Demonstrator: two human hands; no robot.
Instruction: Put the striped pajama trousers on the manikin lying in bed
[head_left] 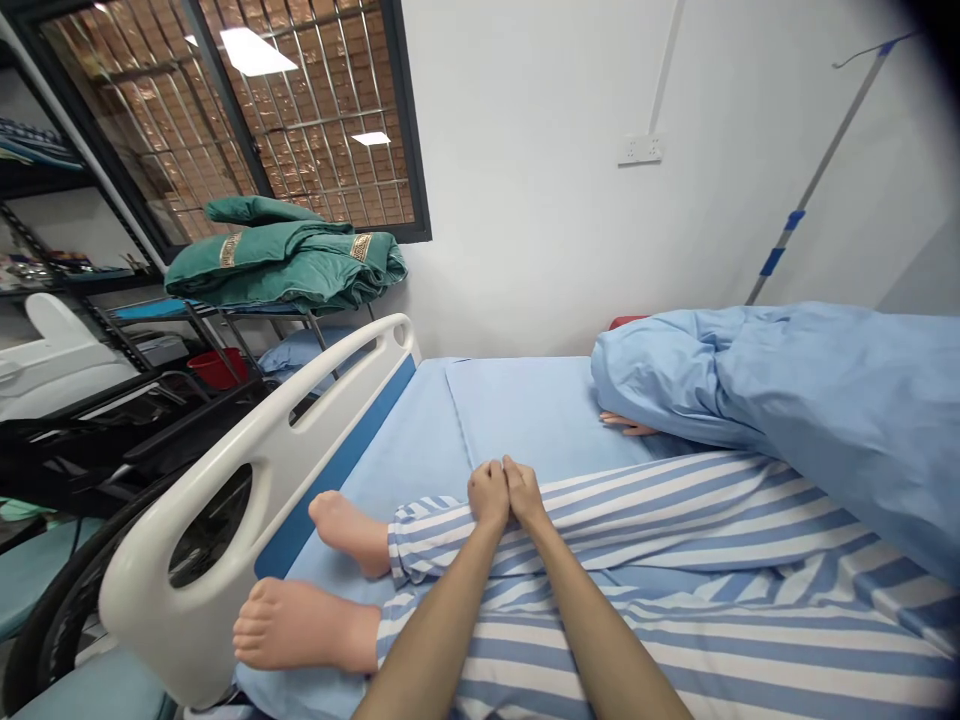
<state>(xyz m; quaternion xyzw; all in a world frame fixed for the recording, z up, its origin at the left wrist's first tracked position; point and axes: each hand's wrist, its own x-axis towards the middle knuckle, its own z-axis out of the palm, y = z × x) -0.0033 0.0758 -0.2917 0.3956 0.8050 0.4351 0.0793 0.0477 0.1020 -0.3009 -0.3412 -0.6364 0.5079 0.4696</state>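
Observation:
A figure that looks like a care mannequin lies on the bed in blue-and-white striped trousers (645, 510), its bare feet (304, 625) toward the footboard. Both my arms reach across the nearer leg to the farther one. My left hand (489, 493) and my right hand (523, 488) sit side by side, touching, on that farther lower leg. Their fingers are curled over its far side, closed on the trouser leg, with the fingertips hidden. A light blue quilt (810, 380) is folded back over the upper body, and a mannequin hand (628, 424) sticks out from under it.
A white footboard (262, 440) with a blue panel closes the bed's left end. Beyond it are a wheelchair (56, 600), a red bucket (218, 368) and green folded bedding (292, 260) below a barred window. An IV pole (817, 150) leans at the right by the wall.

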